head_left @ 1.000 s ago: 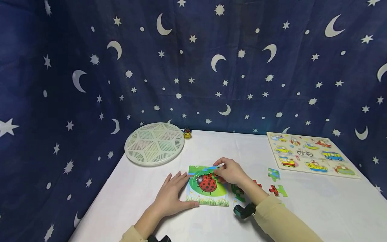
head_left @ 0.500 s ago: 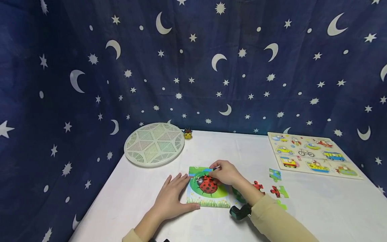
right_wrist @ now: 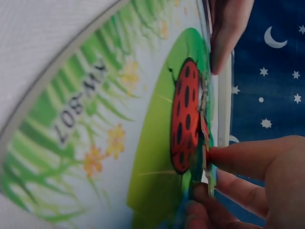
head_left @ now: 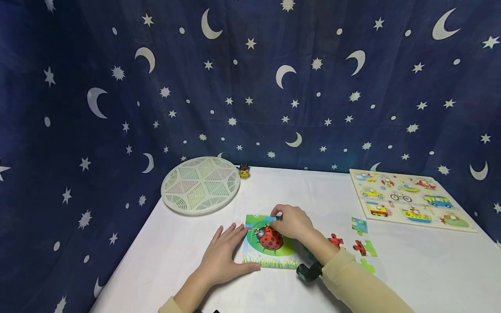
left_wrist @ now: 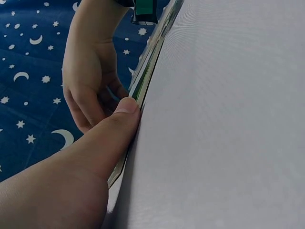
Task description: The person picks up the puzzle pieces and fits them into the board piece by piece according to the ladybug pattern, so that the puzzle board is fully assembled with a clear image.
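A ladybug jigsaw board [head_left: 270, 263] lies on the white table, grass strip toward me. My left hand [head_left: 221, 256] rests at its left side with fingers spread, fingertips by the left edge. In the left wrist view the thumb [left_wrist: 107, 138] presses against the board's near edge. Over the board's upper right part, my right hand [head_left: 294, 224] pinches a jigsaw piece [right_wrist: 206, 155], seen nearly edge-on in the right wrist view. The hand hides most of that piece and the board's top right corner. The ladybug's spotted red body [right_wrist: 185, 119] shows beside the fingers.
Loose jigsaw pieces lie right of the board: a red one [head_left: 335, 240], a blue-green one [head_left: 359, 225], a red-and-green one [head_left: 365, 248]. A vehicle puzzle board [head_left: 399, 196] stands back right, a round game board [head_left: 200, 187] back left, a small yellow figure [head_left: 244, 171] beside it.
My right hand has moved slightly left over the board with the jigsaw piece, then stayed nearly in place. The left hand keeps its position at the board's side.
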`<state>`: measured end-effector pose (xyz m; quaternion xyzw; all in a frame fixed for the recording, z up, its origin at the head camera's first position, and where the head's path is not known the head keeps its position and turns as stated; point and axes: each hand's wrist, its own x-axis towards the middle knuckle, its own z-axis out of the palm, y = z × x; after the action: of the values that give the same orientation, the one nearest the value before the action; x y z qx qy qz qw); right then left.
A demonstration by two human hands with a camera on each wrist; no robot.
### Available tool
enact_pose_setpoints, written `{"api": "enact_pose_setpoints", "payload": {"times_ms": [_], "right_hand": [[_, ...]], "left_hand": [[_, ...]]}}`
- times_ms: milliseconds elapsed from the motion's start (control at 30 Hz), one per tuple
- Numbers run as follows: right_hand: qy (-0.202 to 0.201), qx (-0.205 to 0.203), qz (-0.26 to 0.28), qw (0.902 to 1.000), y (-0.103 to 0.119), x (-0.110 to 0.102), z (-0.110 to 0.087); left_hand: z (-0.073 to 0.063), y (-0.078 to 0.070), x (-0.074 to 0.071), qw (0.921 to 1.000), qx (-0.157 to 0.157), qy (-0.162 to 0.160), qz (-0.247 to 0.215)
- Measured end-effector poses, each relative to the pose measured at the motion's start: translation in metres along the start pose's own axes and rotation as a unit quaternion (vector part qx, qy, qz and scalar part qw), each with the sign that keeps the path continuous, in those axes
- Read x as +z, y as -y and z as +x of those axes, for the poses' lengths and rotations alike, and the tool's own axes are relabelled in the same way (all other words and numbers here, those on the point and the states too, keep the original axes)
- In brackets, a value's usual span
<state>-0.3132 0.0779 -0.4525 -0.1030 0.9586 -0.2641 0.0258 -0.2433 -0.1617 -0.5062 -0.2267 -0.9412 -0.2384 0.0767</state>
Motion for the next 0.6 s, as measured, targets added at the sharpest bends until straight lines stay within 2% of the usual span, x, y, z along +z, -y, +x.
{"api": "enact_pose_setpoints", "payload": {"times_ms": [467, 600], "right_hand": [[0.006, -0.009, 0.007, 0.9999, -0.0018, 0.0025, 0.0015], [0.001, -0.034, -0.011, 0.9994, -0.0017, 0.0034, 0.0]], "left_hand": [[0.0013, 0.0004, -0.001, 1.0, -0.004, 0.006, 0.0], [0.0006, 0.0004, 0.0, 1.0, -0.004, 0.007, -0.001]]}}
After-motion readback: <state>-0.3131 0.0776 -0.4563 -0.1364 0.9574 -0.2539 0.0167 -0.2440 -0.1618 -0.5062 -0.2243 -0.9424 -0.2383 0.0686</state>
